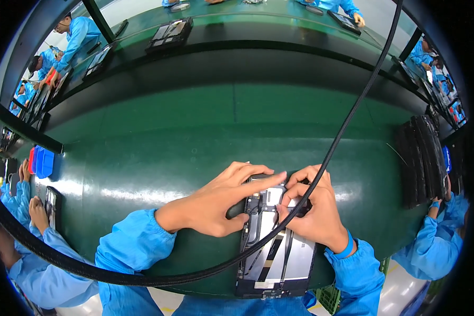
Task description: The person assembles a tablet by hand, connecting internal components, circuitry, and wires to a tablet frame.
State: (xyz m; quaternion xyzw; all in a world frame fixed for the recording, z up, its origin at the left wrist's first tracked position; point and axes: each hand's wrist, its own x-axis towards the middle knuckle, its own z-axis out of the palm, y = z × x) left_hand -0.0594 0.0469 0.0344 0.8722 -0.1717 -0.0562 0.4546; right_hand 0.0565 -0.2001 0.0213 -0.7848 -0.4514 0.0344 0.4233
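Note:
An opened tablet lies at the near edge of the green bench, its silvery inner parts, dark strips and black frame exposed. My left hand spreads over its upper left part. The index finger stretches across the top end and the thumb rests at the left side. At the upper right of the tablet, my right hand has its fingers bent and pinched together close to the inner parts. What lies between those fingertips is too small and too covered to make out. A blue band circles my right wrist.
A thick black cable arcs across the view, passing in front of my right hand and the tablet. Black stacked slabs stand at the right. Blue bins sit at the left, near a co-worker's hand beside another device. A raised shelf runs behind.

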